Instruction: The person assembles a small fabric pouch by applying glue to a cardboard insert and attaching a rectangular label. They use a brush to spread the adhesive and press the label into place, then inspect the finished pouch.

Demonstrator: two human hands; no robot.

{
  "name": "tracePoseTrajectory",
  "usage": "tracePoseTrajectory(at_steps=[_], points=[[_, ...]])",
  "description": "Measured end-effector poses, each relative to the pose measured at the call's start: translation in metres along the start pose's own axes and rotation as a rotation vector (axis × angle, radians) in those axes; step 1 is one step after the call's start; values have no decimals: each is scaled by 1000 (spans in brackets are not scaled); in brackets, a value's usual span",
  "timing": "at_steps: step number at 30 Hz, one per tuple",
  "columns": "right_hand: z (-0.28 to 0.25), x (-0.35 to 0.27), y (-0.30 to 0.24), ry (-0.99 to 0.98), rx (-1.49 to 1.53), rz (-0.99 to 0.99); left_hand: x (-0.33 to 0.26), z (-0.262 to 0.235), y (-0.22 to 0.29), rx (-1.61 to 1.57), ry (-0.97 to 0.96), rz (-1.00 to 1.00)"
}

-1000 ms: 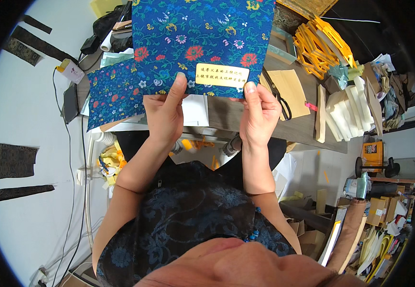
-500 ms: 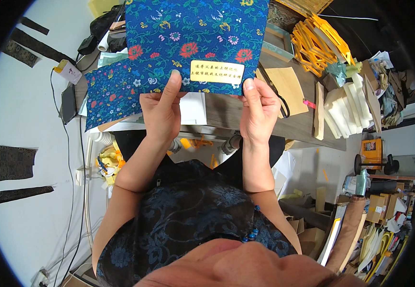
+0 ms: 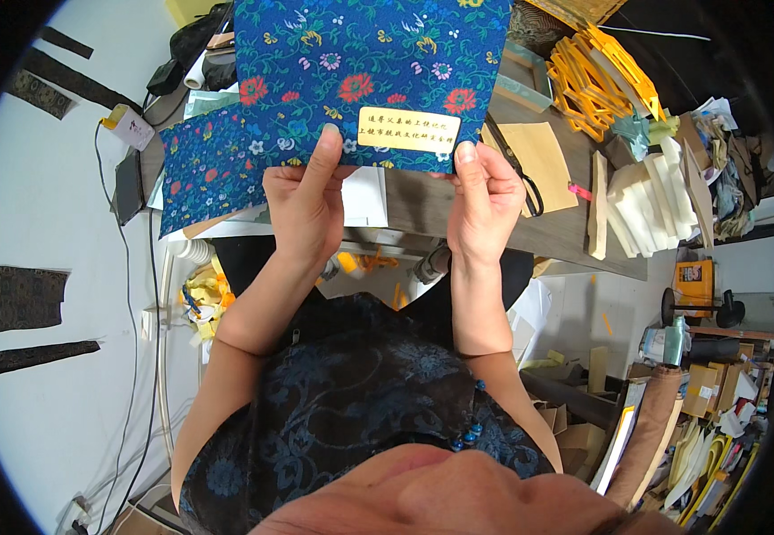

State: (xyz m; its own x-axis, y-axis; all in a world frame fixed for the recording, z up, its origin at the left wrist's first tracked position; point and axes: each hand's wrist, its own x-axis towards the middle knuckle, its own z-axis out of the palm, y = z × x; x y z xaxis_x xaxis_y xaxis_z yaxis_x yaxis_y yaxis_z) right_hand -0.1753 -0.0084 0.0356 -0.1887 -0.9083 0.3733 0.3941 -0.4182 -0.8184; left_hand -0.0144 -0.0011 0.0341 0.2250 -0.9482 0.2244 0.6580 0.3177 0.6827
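A blue floral brocade panel (image 3: 360, 53) is held up above the table by its near edge. My left hand (image 3: 308, 201) pinches that edge, thumb on top and fingers beneath. Toward the panel's near right corner, my right hand (image 3: 483, 196) grips it the same way. A pale gold label (image 3: 409, 129) with dark writing lies on the panel, just left of my right thumb. Beside the panel on the left, a second piece of matching floral brocade (image 3: 199, 169) rests on the table. The panel's far edge runs out of the picture.
On the grey-brown table (image 3: 413, 201) lie white sheets (image 3: 364, 198), a tan sheet (image 3: 538, 156) and black-handled scissors (image 3: 529, 187). Further right are stacked white foam strips (image 3: 650, 201) and yellow frames (image 3: 596, 80). Cables (image 3: 125, 267) hang along the left.
The panel and both hands have shifted very slightly, with the label a little higher and further right. Both hands keep the same grip.
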Motion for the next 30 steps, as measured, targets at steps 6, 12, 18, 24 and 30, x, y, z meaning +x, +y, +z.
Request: tracePoseTrajectory(at_steps=[6, 12, 18, 24, 30], points=[[2, 0, 0, 1, 56, 12, 0, 4, 2, -27, 33, -7], [-4, 2, 0, -67, 125, 64, 2, 3, 3, -45, 32, 10], [0, 5, -5, -125, 154, 3, 3, 1, 2, -40, 37, 26], [-4, 4, -3, -113, 107, 3, 2, 2, -1, -42, 46, 30], [-2, 3, -4, -89, 50, 2, 2, 3, -1, -39, 51, 28]])
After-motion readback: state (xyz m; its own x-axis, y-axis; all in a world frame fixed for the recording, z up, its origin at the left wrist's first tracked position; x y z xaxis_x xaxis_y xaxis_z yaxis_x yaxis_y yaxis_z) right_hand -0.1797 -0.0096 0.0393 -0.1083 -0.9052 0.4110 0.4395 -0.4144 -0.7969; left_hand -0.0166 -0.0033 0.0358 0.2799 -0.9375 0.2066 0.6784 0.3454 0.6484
